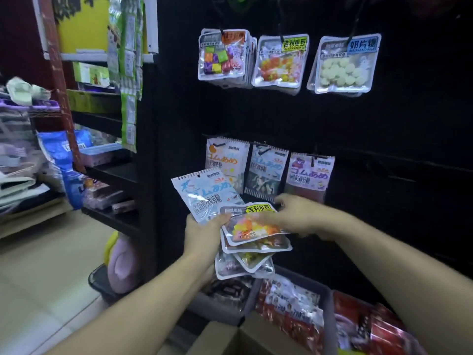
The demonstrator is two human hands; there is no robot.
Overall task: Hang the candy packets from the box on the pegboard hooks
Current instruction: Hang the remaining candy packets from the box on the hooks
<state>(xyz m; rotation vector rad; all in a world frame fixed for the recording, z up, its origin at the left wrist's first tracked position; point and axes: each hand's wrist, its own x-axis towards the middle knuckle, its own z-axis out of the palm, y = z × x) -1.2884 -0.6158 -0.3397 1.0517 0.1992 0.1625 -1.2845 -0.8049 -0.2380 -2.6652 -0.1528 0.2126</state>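
My left hand [202, 233] grips a fanned stack of candy packets: a pale blue shark-print packet [202, 194] at the top left and several clear packets below it. On top of the stack lies a jelly-bean packet [252, 225] with a yellow label, and my right hand [299, 216] pinches its right side. The black pegboard [396, 124] ahead carries two rows of hung packets: a jelly-bean packet [280, 64] in the upper row, gummy packets [266, 170] in the lower one. The open cardboard box [230, 336] stands below my arms.
Grey bins [325, 290] of red-wrapped snacks stand under the pegboard at the lower right. A dark shelf unit [112, 175] with goods stands to the left, a pink plush item [120, 265] at its foot. Beige floor tiles [46, 278] lie at the lower left.
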